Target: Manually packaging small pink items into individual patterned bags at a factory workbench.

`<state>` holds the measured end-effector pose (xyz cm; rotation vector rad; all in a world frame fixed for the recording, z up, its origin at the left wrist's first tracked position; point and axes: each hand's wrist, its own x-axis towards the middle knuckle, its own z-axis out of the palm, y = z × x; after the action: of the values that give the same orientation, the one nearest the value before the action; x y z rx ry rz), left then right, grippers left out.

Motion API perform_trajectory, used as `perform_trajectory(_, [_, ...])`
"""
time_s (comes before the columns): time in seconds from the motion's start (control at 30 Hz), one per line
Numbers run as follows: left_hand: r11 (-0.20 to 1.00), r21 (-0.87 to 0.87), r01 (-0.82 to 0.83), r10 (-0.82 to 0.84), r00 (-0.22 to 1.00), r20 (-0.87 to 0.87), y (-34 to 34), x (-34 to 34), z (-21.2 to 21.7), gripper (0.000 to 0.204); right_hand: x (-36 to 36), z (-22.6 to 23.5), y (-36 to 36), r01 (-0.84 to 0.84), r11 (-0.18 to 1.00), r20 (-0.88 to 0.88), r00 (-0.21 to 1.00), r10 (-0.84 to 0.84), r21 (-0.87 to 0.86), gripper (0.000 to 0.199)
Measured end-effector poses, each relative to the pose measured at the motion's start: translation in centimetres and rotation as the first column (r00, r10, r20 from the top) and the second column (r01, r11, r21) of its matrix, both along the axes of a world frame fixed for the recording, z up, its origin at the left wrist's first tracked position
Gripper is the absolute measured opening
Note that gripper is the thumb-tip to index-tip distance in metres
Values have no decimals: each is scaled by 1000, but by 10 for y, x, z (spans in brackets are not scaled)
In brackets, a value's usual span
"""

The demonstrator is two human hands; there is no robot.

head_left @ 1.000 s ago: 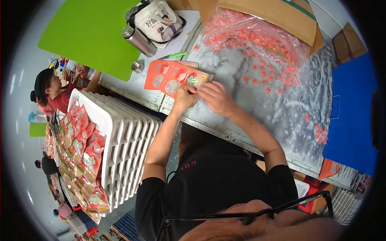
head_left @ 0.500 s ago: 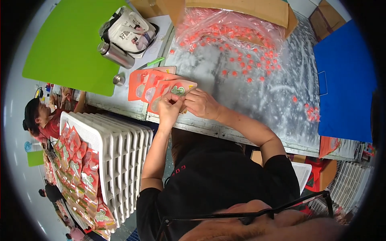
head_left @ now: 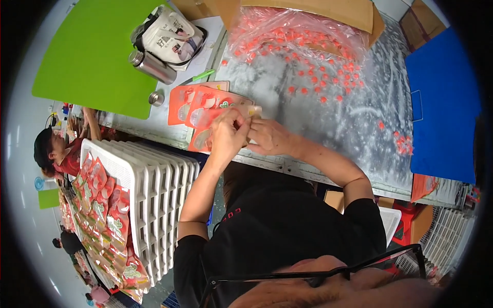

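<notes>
Several flat red pouches (head_left: 205, 101) with clear windows and green-white print lie fanned at the table's front edge. On top of them is another red pouch (head_left: 201, 139), its upper end at my fingers. My left hand (head_left: 229, 135) is closed in a pinch over this pouch, thumb and forefinger together. Close beside it, my right hand (head_left: 269, 137) has its fingers bent round the pouch's right end. Whatever lies between the fingertips is hidden.
Small red pieces (head_left: 322, 84) lie scattered before a plastic-lined cardboard box (head_left: 313, 15). A steel bottle (head_left: 156, 69), its cap (head_left: 156, 98) and a green-handled knife (head_left: 203, 75) stand left. White trays (head_left: 154, 205) are stacked at my left; a blue board (head_left: 444, 113) is right.
Both hands have shifted slightly right, lifting the upper end of the top pouch. My left hand has turned and now covers more of its print. The view has moved a little.
</notes>
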<state>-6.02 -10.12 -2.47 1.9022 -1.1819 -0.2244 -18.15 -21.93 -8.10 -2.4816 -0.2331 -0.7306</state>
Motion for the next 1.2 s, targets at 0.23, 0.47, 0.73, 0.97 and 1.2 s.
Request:
perform_trajectory(0.23, [983,95,157,-171,971,169,-4,-13,23,17,-14,28,13,-129,973,-276,944,179,191,32])
perform_trajectory(0.47, [543,345,766,-614,642,-459,4,23,35,130,-39,49,-3,-286,943,-238,917,320,168,32])
perform_trajectory(0.73, [808,-119,577,-324,266,-908,32,9,-29,104,-37,-22,-44,-34,920,-28,998,49,391,35])
perform_trajectory(0.97, [907,-88,412,-289,458,-840,52,-8,-27,95,3,-85,-119,881,395,-13,406,-914,-262,59])
perform_trajectory(1.2, [942,-151,301,-263,376,-889,63,-4,-35,96,-29,-100,-79,705,664,-220,626,-748,-250,64])
